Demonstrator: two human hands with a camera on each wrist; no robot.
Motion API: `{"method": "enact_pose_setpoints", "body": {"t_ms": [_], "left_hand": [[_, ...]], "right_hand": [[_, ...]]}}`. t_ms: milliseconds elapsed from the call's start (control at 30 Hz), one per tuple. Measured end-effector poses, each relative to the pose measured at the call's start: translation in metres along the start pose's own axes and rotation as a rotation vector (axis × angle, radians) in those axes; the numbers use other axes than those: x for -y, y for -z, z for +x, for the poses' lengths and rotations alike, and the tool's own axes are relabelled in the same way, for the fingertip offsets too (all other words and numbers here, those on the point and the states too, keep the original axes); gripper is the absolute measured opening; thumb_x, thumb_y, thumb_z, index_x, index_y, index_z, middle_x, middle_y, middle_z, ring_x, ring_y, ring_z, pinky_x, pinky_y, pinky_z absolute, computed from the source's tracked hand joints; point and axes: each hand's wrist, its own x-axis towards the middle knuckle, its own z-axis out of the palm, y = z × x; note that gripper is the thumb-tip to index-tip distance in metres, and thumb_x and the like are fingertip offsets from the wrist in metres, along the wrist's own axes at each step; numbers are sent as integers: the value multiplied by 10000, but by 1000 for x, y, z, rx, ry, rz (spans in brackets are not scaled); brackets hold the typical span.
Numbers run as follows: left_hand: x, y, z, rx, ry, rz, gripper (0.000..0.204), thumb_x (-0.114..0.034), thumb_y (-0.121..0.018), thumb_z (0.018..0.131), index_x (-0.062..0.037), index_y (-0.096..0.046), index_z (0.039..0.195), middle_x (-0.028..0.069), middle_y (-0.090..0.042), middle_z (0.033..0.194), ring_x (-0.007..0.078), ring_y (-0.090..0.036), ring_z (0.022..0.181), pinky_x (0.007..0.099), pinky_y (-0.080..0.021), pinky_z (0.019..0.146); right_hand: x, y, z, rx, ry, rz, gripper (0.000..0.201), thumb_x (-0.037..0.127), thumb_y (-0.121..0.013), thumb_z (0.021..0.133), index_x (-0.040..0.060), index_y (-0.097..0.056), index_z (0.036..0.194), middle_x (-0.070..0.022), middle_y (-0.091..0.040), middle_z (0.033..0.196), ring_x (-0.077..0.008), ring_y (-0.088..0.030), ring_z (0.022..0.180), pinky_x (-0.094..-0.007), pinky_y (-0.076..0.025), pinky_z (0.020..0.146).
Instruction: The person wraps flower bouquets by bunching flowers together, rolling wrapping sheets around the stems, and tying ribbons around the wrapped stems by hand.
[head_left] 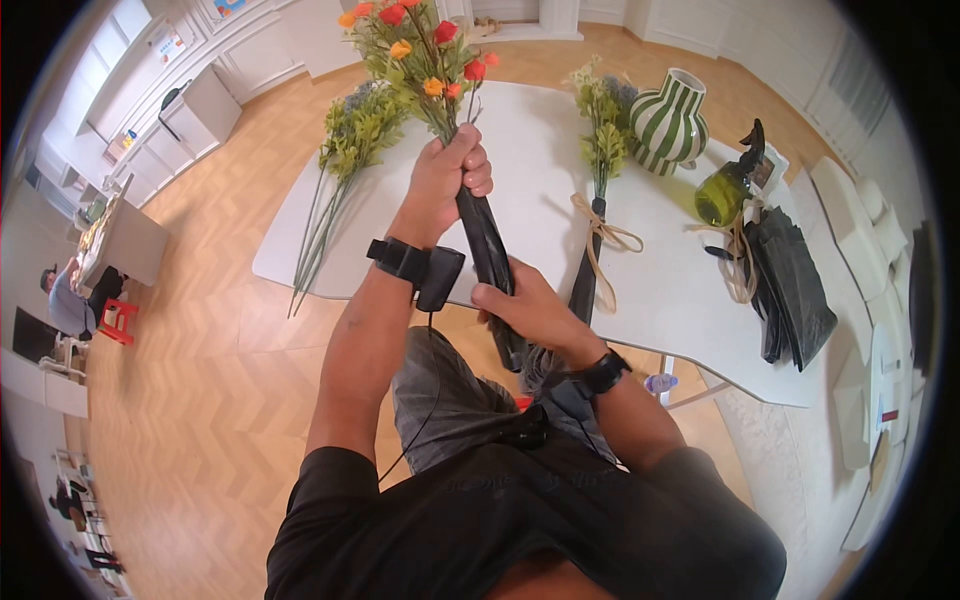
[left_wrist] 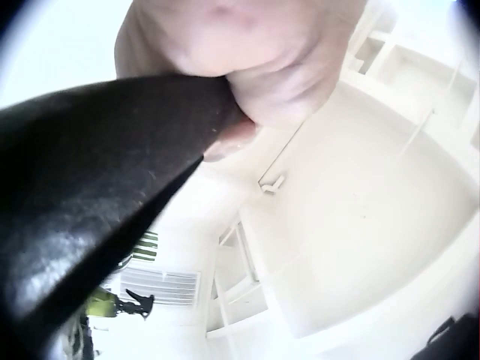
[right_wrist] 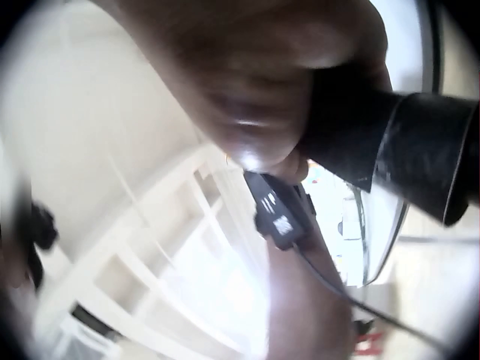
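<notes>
A bunch of red and orange flowers (head_left: 440, 60) has its stems rolled in a black wrapping (head_left: 485, 240). My left hand (head_left: 445, 180) grips it just under the blooms, fingers curled round the top of the roll. Lower down, my right hand (head_left: 535, 310) holds the same roll with its thumb across the front. The left wrist view shows the black wrapping (left_wrist: 112, 172) running up into my left hand (left_wrist: 240, 60). In the right wrist view, my right hand (right_wrist: 255, 97) is round the wrapping (right_wrist: 420, 150), whose loose end overlaps in layers.
On the white table (head_left: 540, 240) lie loose green stems (head_left: 345, 150), a second wrapped bunch tied with a twine bow (head_left: 600, 235), a striped vase (head_left: 670, 125), a green spray bottle (head_left: 720, 197) and folded black sheets (head_left: 785, 280). A person (head_left: 72, 300) sits far left.
</notes>
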Motion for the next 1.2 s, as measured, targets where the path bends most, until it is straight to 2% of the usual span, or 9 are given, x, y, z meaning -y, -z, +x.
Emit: {"method": "enact_pose_setpoints", "body": {"t_ms": [33, 100, 233, 400, 500, 567, 667, 1000, 1200], "left_hand": [[-7, -1, -2, 75, 4, -69, 187, -242, -544, 1011, -96, -522, 897, -45, -423, 655, 67, -389, 513, 238, -348, 478], [-10, -1, -5, 144, 9, -139, 192, -249, -532, 1018, -85, -530, 919, -52, -411, 657, 57, -377, 512, 233, -345, 479], [-6, -1, -8, 289, 30, -258, 207, -260, -508, 1028, -64, -541, 969, -61, -391, 655, 41, -359, 511, 221, -334, 478], [2, 1, -5, 379, 69, -339, 217, -274, -508, 1027, -61, -544, 1001, -65, -380, 658, 36, -344, 509, 213, -325, 480], [7, 6, -2, 414, 104, -357, 235, -297, -542, 1012, -66, -529, 973, -31, -474, 712, 86, -460, 582, 257, -433, 547], [12, 1, -2, 123, 87, -264, 294, -325, -562, 998, -32, -544, 1018, 41, -584, 828, 176, -601, 757, 331, -538, 718], [20, 10, 1, 54, 171, -315, 358, -350, -576, 985, -1, -549, 1059, 137, -641, 978, 290, -638, 973, 431, -539, 893], [59, 24, -70, -115, 458, -131, 445, -343, -607, 967, 53, -517, 1149, 242, -613, 1136, 352, -625, 1066, 469, -548, 869], [65, 14, -80, -162, 392, -43, 361, -257, -513, 1009, 58, -490, 1183, 246, -601, 1179, 346, -634, 1060, 446, -550, 866]], "right_hand": [[-4, 4, -2, 0, -2, 1, 522, 411, -605, 939, -61, -504, 1139, -191, -683, 924, -291, -691, 825, -418, -546, 742], [-13, 8, -4, 233, -14, 853, 738, 635, -477, 936, -25, -476, 1268, -185, -631, 1112, -295, -649, 966, -422, -526, 833], [-6, 7, 0, 239, -80, 965, 760, 643, -333, 971, -20, -473, 1315, -193, -622, 1170, -300, -649, 1002, -434, -530, 889], [8, -25, -10, 67, -101, 680, 509, 507, -486, 992, 5, -553, 1041, -51, -577, 677, -145, -578, 505, -273, -478, 435], [8, -26, -10, -104, -98, 464, 404, 400, -492, 1019, 9, -573, 959, -53, -568, 659, -121, -542, 486, -264, -462, 443], [12, -26, -10, -132, -92, 439, 377, 371, -500, 1016, 11, -566, 926, -44, -552, 639, -113, -521, 471, -263, -443, 431], [10, -28, -6, -170, -90, 441, 351, 352, -505, 1013, 21, -539, 899, -31, -529, 607, -109, -479, 419, -271, -408, 389], [-22, -35, 11, -340, -157, 405, 331, 313, -504, 1012, 36, -536, 833, -18, -522, 614, -108, -465, 449, -279, -384, 406], [-36, -40, 14, -350, -113, 410, 321, 298, -504, 1013, 20, -562, 864, -30, -557, 682, -112, -538, 550, -267, -445, 490]]}}
